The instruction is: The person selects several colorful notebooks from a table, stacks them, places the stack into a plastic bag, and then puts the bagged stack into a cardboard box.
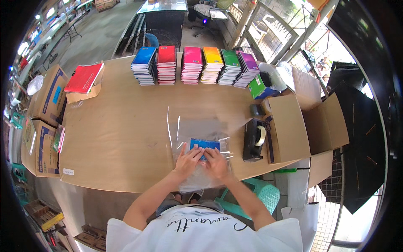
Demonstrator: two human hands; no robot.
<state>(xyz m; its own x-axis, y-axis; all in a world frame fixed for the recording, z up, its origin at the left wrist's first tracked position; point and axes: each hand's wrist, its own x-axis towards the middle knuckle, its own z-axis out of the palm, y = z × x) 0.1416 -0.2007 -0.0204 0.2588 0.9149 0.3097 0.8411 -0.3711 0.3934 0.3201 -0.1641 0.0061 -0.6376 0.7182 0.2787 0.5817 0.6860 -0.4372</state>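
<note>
A small blue spiral notebook [205, 143] lies at the near middle of the table, its wire binding along the far side. Clear plastic sheets or bags [183, 131] are spread under and around it; whether the notebook is inside one I cannot tell. My left hand [189, 163] grips its near left part, fingers bent over the cover and one finger along the left side. Beside it, my right hand [216, 164] holds the near right part with its fingers on top. The fingertips nearly meet, and both thumbs are mostly hidden.
Stacks of coloured notebooks [192, 67] line the table's far edge. At right stand a black tape dispenser [252, 145] and an open cardboard box [289, 126]. Cardboard boxes [45, 145] stand left, near a red pad [85, 78]. A green stool [266, 195] is below right.
</note>
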